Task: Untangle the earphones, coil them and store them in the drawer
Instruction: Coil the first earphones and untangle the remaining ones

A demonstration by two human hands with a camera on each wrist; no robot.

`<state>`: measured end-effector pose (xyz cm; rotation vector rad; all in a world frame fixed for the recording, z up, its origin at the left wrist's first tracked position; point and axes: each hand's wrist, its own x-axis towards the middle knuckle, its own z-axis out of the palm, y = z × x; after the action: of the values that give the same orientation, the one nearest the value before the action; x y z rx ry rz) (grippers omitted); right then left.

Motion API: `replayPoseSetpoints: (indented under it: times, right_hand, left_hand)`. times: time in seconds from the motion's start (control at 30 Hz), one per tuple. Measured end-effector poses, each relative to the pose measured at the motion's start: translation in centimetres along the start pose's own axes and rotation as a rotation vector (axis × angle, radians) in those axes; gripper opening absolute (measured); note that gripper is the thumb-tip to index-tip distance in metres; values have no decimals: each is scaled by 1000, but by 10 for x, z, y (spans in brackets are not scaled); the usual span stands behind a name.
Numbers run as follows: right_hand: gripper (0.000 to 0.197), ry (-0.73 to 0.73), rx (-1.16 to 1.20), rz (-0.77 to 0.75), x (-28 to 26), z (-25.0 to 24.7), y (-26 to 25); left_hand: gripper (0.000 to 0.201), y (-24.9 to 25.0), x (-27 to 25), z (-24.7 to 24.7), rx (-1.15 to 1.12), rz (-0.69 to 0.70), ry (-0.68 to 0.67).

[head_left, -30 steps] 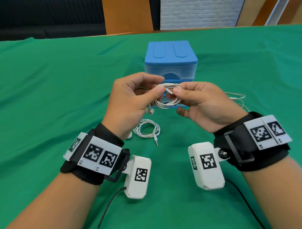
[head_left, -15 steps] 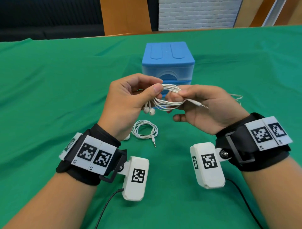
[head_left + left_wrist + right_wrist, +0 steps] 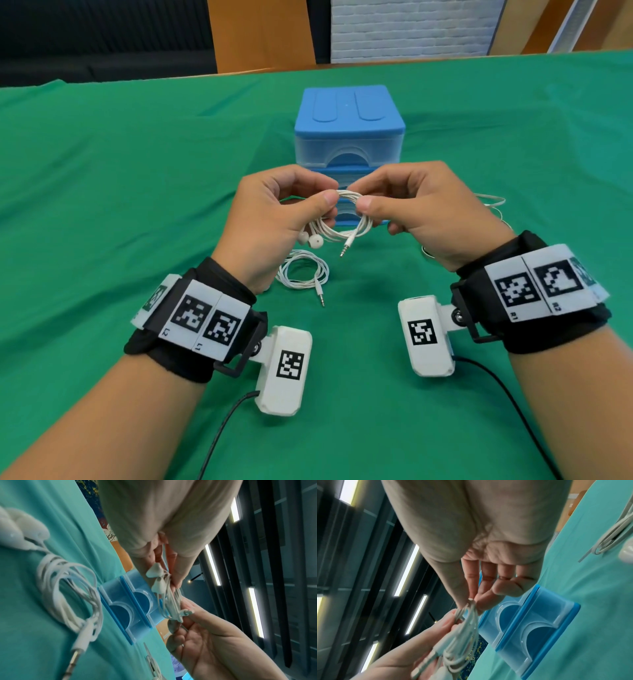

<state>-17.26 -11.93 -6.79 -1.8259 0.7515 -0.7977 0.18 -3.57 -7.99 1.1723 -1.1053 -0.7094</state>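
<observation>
Since a moment ago the jack plug has slipped out of our right hand (image 3: 424,219) and now dangles below the coiled earphones (image 3: 342,222), which we hold in the air in front of the drawer unit (image 3: 349,137). Both thumbs and fingers (image 3: 325,198) are clamped on the top of the coil; our left hand (image 3: 270,222) has the two earbuds hanging beside it. A second coiled pair (image 3: 303,270) lies on the bench (image 3: 102,205) under our left hand, and loose white cable (image 3: 493,202) lies behind our right wrist. Open green cloth stretches wide on either side, up to the far edge. Beyond are wood panels and a white brick wall. The wristbands read L1, L2, R1 and R2.
</observation>
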Motion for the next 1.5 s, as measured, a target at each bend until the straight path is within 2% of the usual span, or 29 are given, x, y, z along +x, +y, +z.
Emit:
replayPoseSetpoints:
  times: [0.13, 0.27, 0.53, 0.63, 0.7, 0.8, 0.9, 0.97, 1.03, 1.17, 1.37, 1.43, 1.5]
  right_hand:
    - [13, -9, -105, -10, 2, -6, 0]
    - [12, -98, -323, 20, 5, -18, 0]
    - [18, -196, -541, 108, 8, -24, 0]
    - [19, -212, -669, 123, 11, -22, 0]
    - [19, -220, -735, 127, 13, -20, -1]
    - [18, -254, -789, 128, 17, -16, -3]
    - [17, -284, -824, 148, 20, -13, -4]
    - [14, -301, -853, 155, 20, -12, -4]
    - [12, -322, -870, 150, 18, -10, -3]
    - [6, -289, -858, 136, 15, -18, -5]
    - [7, -122, -950, 186, 22, -69, -7]
    - [16, -169, -1026, 252, 23, -79, -5]
    - [29, -284, -1087, 325, 20, -79, -2]
  left_hand:
    - [10, 3, 0, 3, 137, -105, -64]
    - [11, 8, 2, 6, 310, -235, -217]
    - [19, 10, 9, 22, 565, -323, -433]
    - [19, 11, 10, 24, 729, -271, -503]
    - [21, 14, 11, 22, 852, -193, -496]
    - [25, 18, 10, 19, 912, -91, -482]
    - [26, 20, 5, 22, 997, 2, -579]
    - [25, 18, 3, 27, 1081, 22, -643]
    - [24, 16, 2, 29, 1150, 29, -653]
    - [18, 14, 8, 25, 1147, 43, -664]
    - [15, 21, 22, 24, 1106, 39, -643]
    - [16, 24, 27, 29, 1100, 50, -650]
    - [16, 27, 33, 38, 1086, 52, -678]
